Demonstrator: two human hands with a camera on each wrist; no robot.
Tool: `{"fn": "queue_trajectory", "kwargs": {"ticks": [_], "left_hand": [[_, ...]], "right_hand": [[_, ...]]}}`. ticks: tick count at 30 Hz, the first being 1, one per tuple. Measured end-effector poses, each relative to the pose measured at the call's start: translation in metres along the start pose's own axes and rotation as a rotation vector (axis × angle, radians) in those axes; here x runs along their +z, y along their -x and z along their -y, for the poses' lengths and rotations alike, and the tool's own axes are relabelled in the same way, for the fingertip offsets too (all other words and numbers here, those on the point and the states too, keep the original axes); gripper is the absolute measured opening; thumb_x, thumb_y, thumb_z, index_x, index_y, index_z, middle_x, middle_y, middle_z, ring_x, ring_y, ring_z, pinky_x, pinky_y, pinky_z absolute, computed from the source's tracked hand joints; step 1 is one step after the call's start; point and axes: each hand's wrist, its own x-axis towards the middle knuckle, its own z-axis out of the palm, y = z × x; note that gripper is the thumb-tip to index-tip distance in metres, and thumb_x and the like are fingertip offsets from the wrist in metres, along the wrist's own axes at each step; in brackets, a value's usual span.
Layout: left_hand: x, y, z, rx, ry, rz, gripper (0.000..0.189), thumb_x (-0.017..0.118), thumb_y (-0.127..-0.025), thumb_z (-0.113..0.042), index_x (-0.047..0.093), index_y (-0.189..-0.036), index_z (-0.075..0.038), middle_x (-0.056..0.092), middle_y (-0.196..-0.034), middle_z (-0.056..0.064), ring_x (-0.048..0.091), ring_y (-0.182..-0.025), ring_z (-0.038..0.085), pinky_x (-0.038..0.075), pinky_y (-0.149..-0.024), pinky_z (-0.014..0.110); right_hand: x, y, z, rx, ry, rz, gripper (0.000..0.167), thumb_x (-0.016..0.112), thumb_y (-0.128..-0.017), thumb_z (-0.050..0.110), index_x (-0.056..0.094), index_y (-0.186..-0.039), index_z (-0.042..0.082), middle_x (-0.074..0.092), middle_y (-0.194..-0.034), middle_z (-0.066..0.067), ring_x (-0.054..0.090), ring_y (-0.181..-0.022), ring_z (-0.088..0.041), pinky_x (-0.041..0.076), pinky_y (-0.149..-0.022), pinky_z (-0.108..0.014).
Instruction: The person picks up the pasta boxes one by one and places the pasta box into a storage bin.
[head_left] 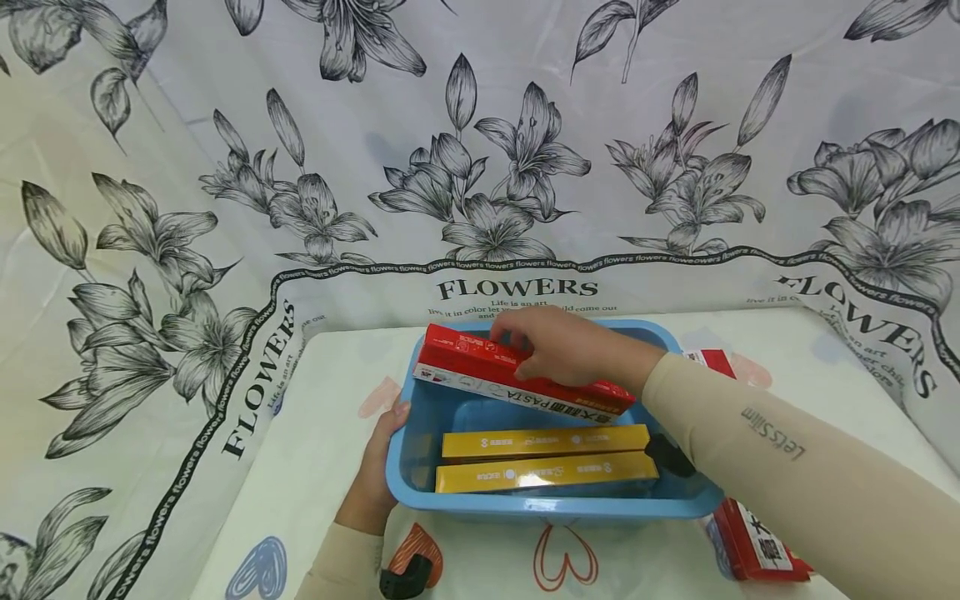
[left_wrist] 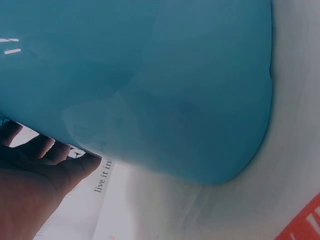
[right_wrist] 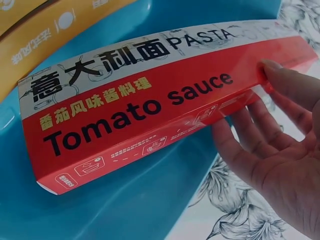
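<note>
While the left hand grips the left rim of the blue tub, a red pasta box slants over the tub's back, behind two yellow boxes lying inside; the right hand pinches that pasta box between thumb and fingers; farther right, red packages sit on the table

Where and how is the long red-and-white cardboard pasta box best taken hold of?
Probably near mid-length, pinched across its narrow width from above: the red-and-white cardboard pasta box is long, slim and straight-sided, and is held angled over the open, rectangular blue plastic bin. The right hand grips it about there.
</note>
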Motion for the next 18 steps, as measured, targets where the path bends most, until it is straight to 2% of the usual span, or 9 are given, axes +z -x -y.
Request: {"fn": "queue_trajectory", "kwargs": {"ticks": [6,10,12,15,16,17,18], "left_hand": [[-0.001,-0.002,0.003,0.007,-0.007,-0.004,0.071,0.034,-0.108,-0.057,0.02,-0.174,-0.034,0.027,-0.173,0.011,0.032,-0.151,0.054,0.038,-0.108,0.078],[0.002,-0.001,-0.001,0.003,-0.014,-0.009,0.072,0.034,-0.108,-0.057,0.019,-0.174,-0.033,0.026,-0.174,0.013,0.032,-0.151,0.056,0.04,-0.106,0.077],[0.005,0.001,-0.009,0.016,-0.04,0.004,0.074,0.031,-0.109,-0.055,0.015,-0.176,-0.028,0.023,-0.175,0.017,0.031,-0.15,0.059,0.041,-0.105,0.079],[0.018,0.008,-0.028,0.017,-0.089,-0.02,0.073,0.026,-0.11,-0.044,0.011,-0.176,-0.018,0.023,-0.175,0.019,0.031,-0.151,0.058,0.04,-0.106,0.078],[0.018,0.008,-0.027,0.02,-0.109,-0.027,0.072,0.023,-0.11,-0.041,0.009,-0.176,-0.015,0.022,-0.175,0.021,0.032,-0.15,0.058,0.04,-0.106,0.079],[0.014,0.006,-0.022,0.06,-0.114,0.001,0.07,0.023,-0.109,-0.037,0.011,-0.176,-0.017,0.025,-0.175,0.017,0.037,-0.15,0.051,0.044,-0.105,0.075],[0.012,0.006,-0.02,0.094,-0.108,0.008,0.071,0.026,-0.109,-0.038,0.014,-0.176,-0.016,0.026,-0.175,0.017,0.037,-0.151,0.05,0.042,-0.107,0.075]], "right_hand": [[-0.001,0.002,-0.001,-0.012,0.012,0.0,0.056,0.088,-0.093,0.008,0.064,-0.142,0.019,0.068,-0.126,-0.003,0.062,-0.115,-0.025,0.057,-0.096,-0.045],[0.001,0.003,-0.003,-0.013,0.033,0.007,0.056,0.089,-0.092,0.008,0.064,-0.141,0.019,0.068,-0.123,-0.003,0.062,-0.113,-0.025,0.058,-0.094,-0.044],[0.004,0.003,-0.004,-0.008,0.04,0.022,0.055,0.089,-0.092,0.008,0.064,-0.14,0.019,0.067,-0.12,-0.002,0.062,-0.111,-0.025,0.058,-0.092,-0.042],[0.009,0.002,-0.006,-0.006,0.033,0.055,0.053,0.088,-0.093,0.007,0.065,-0.139,0.019,0.066,-0.116,0.0,0.061,-0.109,-0.024,0.059,-0.089,-0.039],[0.01,0.002,-0.007,-0.004,0.033,0.065,0.053,0.088,-0.093,0.007,0.065,-0.139,0.019,0.066,-0.115,0.0,0.061,-0.108,-0.024,0.059,-0.089,-0.039],[0.012,0.002,-0.007,-0.004,0.032,0.073,0.052,0.088,-0.093,0.007,0.065,-0.139,0.019,0.066,-0.114,0.0,0.061,-0.108,-0.024,0.059,-0.089,-0.039],[0.013,0.002,-0.007,-0.005,0.032,0.08,0.052,0.088,-0.093,0.007,0.065,-0.138,0.019,0.066,-0.114,0.0,0.061,-0.108,-0.024,0.058,-0.09,-0.04]]}}
